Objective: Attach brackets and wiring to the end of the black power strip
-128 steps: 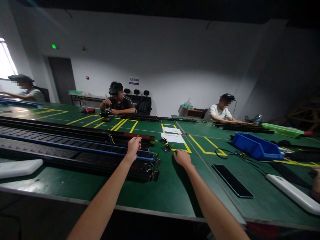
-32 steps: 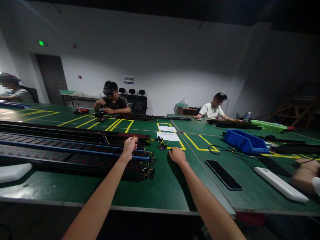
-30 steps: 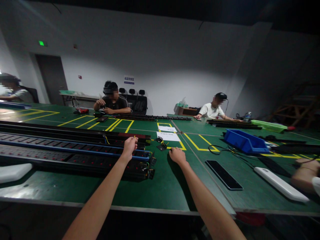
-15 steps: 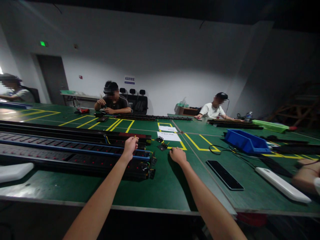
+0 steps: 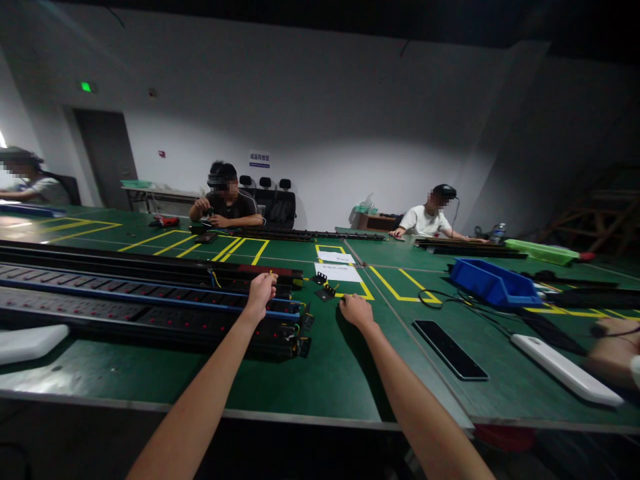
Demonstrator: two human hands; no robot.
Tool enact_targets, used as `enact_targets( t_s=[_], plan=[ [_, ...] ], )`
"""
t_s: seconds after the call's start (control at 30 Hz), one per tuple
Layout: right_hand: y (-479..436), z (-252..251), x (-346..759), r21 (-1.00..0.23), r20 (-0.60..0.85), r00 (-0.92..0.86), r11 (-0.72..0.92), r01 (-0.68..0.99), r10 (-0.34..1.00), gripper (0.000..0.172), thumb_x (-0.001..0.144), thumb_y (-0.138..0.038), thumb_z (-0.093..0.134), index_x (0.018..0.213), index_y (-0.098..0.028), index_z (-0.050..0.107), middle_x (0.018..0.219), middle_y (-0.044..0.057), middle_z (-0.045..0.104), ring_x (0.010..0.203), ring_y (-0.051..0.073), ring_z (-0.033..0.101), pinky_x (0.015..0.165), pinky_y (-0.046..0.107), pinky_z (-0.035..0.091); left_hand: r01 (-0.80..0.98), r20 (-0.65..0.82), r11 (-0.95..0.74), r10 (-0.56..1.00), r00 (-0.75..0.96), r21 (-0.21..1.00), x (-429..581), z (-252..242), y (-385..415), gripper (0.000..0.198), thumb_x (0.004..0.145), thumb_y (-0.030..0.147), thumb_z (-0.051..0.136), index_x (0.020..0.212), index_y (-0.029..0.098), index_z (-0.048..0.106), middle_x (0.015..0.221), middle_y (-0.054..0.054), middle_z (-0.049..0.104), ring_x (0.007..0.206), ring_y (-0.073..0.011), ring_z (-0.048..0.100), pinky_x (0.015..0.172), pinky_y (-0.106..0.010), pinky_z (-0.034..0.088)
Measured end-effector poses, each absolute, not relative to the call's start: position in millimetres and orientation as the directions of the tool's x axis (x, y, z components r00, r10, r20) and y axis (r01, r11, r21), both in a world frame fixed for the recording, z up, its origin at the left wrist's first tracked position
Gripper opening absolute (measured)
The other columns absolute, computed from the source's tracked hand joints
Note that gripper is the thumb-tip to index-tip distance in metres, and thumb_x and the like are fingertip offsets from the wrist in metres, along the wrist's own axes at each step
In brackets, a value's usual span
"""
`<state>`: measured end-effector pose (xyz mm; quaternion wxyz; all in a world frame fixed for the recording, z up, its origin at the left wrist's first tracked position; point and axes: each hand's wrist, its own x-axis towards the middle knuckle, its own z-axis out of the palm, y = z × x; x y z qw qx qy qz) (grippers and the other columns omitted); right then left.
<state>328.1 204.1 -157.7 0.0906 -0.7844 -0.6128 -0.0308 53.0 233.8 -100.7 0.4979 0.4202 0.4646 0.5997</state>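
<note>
My left hand point(image 5: 261, 297) is raised over the right ends of long black power strips point(image 5: 190, 322), its fingers pinched on a small yellow piece point(image 5: 273, 273), perhaps a wire end. Rows of sockets and red dots run along the strips, and coloured wires stick out at their ends. On the green table, my right hand point(image 5: 356, 311) rests with its fingers curled in; whatever they may hold is hidden. Just beyond it lie small black brackets point(image 5: 326, 292) with yellow bits on them. The strips' black end plates point(image 5: 304, 347) stand off to the left of this hand.
To the right are a phone point(image 5: 450, 350), a white power bank point(image 5: 565, 370) with a black cable, and a blue bin point(image 5: 493, 283). Paper sheets point(image 5: 337, 272) lie ahead between yellow tape lines. Several co-workers sit around the table; one's hand point(image 5: 613, 347) shows at the right edge.
</note>
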Motion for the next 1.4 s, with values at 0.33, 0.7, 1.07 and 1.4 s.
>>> enact_targets(
  t_s=[0.33, 0.7, 1.07, 1.4],
  plan=[
    [206.2, -160.0, 329.3, -0.103, 0.167, 0.241, -0.227, 0.969, 0.956, 0.044, 0.099, -0.035, 0.037, 0.122, -0.015, 0.068, 0.125, 0.020, 0.064, 0.119, 0.032, 0.058, 0.095, 0.043, 0.045, -0.204, 0.050, -0.080, 0.988, -0.150, 0.976, 52.8, -101.3, 233.5, 0.017, 0.063, 0.025, 0.067, 0.076, 0.015, 0.065, 0.060, 0.004, 0.052, 0.051, -0.0066, 0.048, 0.046, -0.017, 0.041],
    [208.6, -161.5, 330.4, -0.114, 0.155, 0.251, -0.235, 0.965, 0.955, 0.043, 0.098, -0.034, 0.038, 0.123, -0.016, 0.067, 0.126, 0.020, 0.063, 0.120, 0.033, 0.058, 0.095, 0.044, 0.046, -0.191, 0.054, -0.081, 0.988, -0.142, 0.978, 52.3, -102.1, 233.6, 0.021, 0.062, 0.026, 0.064, 0.078, 0.013, 0.069, 0.059, 0.003, 0.052, 0.051, -0.0066, 0.048, 0.046, -0.017, 0.040],
    [208.2, -160.7, 330.0, -0.112, 0.154, 0.250, -0.235, 0.965, 0.956, 0.043, 0.099, -0.035, 0.037, 0.123, -0.016, 0.068, 0.126, 0.020, 0.063, 0.119, 0.032, 0.059, 0.095, 0.043, 0.046, -0.157, 0.093, -0.111, 0.989, -0.118, 0.981, 53.5, -100.0, 230.2, 0.027, 0.061, 0.032, 0.072, 0.081, 0.015, 0.071, 0.058, 0.004, 0.053, 0.052, -0.0070, 0.048, 0.047, -0.017, 0.038],
    [209.3, -163.6, 330.6, -0.105, 0.169, 0.250, -0.235, 0.966, 0.953, 0.043, 0.099, -0.035, 0.038, 0.122, -0.015, 0.068, 0.125, 0.020, 0.064, 0.119, 0.033, 0.059, 0.094, 0.043, 0.046, -0.120, 0.118, -0.129, 0.989, -0.094, 0.984, 55.5, -101.3, 230.6, 0.027, 0.061, 0.026, 0.075, 0.085, 0.015, 0.074, 0.072, -0.002, 0.067, 0.057, -0.0082, 0.053, 0.049, -0.018, 0.040]
  ],
)
